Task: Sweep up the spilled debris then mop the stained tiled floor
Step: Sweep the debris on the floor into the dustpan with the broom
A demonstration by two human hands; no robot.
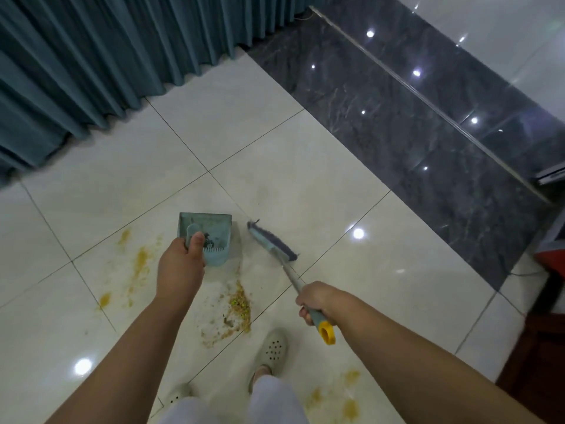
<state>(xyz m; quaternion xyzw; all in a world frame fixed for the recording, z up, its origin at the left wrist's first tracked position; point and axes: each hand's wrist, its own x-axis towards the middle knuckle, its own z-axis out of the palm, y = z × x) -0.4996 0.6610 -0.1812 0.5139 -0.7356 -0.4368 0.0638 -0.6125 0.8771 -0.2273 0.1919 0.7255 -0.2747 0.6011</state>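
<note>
My left hand [180, 267] grips the handle of a pale blue dustpan [211, 237], held just above the cream tiled floor [275, 166], with dark bits inside it. My right hand [318, 302] is closed on the grey handle of a small broom [272, 244], whose blue brush head rests on the tile to the right of the dustpan. A yellow loop ends the handle below my fist. A pile of brown and green debris [240, 307] lies between my arms, nearer me than the dustpan. Yellow stains [139, 264] mark the tiles at left, and further yellow stains [348, 402] lie at lower right.
A teal curtain [91, 62] hangs along the upper left down to the floor. A dark marble strip [412, 142] runs diagonally at right. Dark wooden furniture [538, 347] and a red object [553, 258] stand at the right edge. My feet in white perforated shoes [273, 350] are below.
</note>
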